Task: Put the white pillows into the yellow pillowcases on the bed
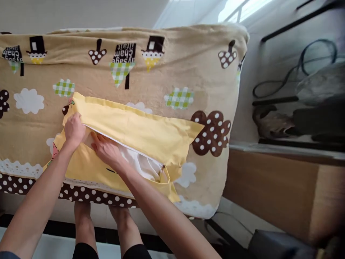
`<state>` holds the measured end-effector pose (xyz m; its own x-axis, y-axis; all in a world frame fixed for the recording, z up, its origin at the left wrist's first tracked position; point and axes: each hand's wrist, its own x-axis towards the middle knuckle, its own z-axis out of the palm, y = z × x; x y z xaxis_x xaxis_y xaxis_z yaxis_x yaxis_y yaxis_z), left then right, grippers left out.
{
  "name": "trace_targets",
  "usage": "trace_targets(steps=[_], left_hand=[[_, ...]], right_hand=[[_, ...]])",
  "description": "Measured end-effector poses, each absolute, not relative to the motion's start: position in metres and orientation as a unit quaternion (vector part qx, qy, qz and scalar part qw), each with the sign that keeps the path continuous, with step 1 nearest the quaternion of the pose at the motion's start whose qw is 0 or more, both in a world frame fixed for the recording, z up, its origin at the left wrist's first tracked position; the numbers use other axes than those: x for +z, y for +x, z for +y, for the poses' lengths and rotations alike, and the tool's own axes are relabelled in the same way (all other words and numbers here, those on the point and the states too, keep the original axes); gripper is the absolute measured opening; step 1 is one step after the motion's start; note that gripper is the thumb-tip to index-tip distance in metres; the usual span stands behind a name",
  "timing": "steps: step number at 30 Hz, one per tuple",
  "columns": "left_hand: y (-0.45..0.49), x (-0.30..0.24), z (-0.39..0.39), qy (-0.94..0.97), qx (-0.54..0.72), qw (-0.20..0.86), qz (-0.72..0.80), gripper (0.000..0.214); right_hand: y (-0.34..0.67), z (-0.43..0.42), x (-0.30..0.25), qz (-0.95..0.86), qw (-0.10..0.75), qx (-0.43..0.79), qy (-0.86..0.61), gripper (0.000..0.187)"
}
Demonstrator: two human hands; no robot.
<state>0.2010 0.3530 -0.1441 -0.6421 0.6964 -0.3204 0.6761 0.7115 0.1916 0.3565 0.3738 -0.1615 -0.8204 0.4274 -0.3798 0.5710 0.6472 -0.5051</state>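
A yellow pillowcase (140, 118) lies flat on the bed, a long white-edged opening running across it. White fabric (138, 162) shows inside the opening. At the opening's left end, my left hand (74, 129) is closed on the yellow cloth, knuckles up. Beside it, my right hand (106, 149) lies in the opening over the white fabric, fingers extended towards the upper left. Its fingertips are at the white edge, partly tucked against the cloth. The pillowcase's right end is folded and crumpled, and small printed figures show along its left side.
A beige patterned blanket (205, 82) covers the bed, with a polka-dot border (88, 194) along the near side. Right of the bed are a brown box (269, 183), a looped cable (285, 77) and a dark grey object (280, 246). My legs stand against the near edge.
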Motion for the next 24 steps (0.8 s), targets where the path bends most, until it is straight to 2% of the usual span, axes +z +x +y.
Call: trace_targets(steps=[3,5,8,11,16,18,22,24], left_hand=[[0.194,-0.143,0.362,0.393,0.058,0.200,0.896,0.040],[0.188,-0.141,0.366,0.427,0.034,0.203,0.880,0.033],[0.180,-0.134,0.371,0.423,-0.012,0.135,0.896,0.018],[0.176,-0.127,0.375,0.411,-0.006,0.055,0.910,0.012],[0.172,-0.117,0.371,0.430,0.002,0.048,0.901,0.004],[0.170,-0.115,0.370,0.435,0.002,0.047,0.899,0.004],[0.170,-0.114,0.374,0.435,0.003,0.044,0.899,0.007],[0.173,-0.114,0.375,0.443,0.010,0.044,0.895,0.007]], right_hand=[[0.345,0.375,-0.168,0.905,0.073,-0.300,0.293,0.051],[0.340,0.379,-0.173,0.902,0.052,-0.311,0.296,0.050],[0.335,0.378,-0.181,0.890,0.057,-0.330,0.311,0.040],[0.334,0.369,-0.186,0.894,0.041,-0.315,0.315,0.031],[0.334,0.361,-0.191,0.928,-0.077,-0.304,0.204,0.037],[0.329,0.364,-0.194,0.924,-0.077,-0.321,0.195,0.038],[0.312,0.373,-0.197,0.909,-0.010,-0.339,0.242,0.033],[0.303,0.378,-0.199,0.899,-0.027,-0.350,0.262,0.036]])
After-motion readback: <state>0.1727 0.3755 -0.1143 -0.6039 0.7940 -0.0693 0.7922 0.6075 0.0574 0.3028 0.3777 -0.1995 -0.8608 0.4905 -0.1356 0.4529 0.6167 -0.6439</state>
